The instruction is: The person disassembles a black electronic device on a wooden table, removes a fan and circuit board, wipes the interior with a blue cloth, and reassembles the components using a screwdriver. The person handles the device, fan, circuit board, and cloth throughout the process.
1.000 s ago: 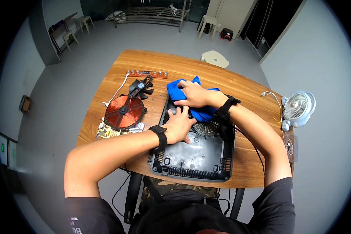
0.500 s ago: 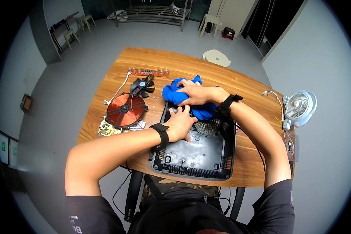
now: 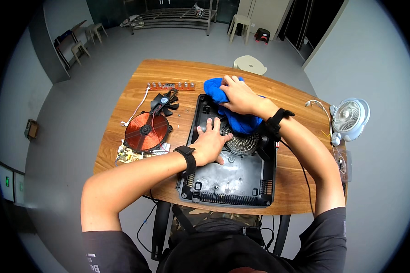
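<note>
A: Where's the case (image 3: 232,175)?

B: On the table (image 3: 187,70). The left hand (image 3: 208,144) lies on it, fingers spread, holding nothing.

A: And the right hand (image 3: 243,97)?

B: Partly closed, with the blue cloth (image 3: 243,125) bunched under it, at the case's far end.

A: What could go wrong?

B: The cloth might snag on the round vent (image 3: 241,144) if it's tugged. And if the left hand pressed too softly, a hard push could make the case slide.

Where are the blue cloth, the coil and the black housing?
Blue cloth (image 3: 242,123), head view: its lower part.
Coil (image 3: 145,129), head view: its dark central hub.
Black housing (image 3: 232,177), head view: its bare floor.
</note>
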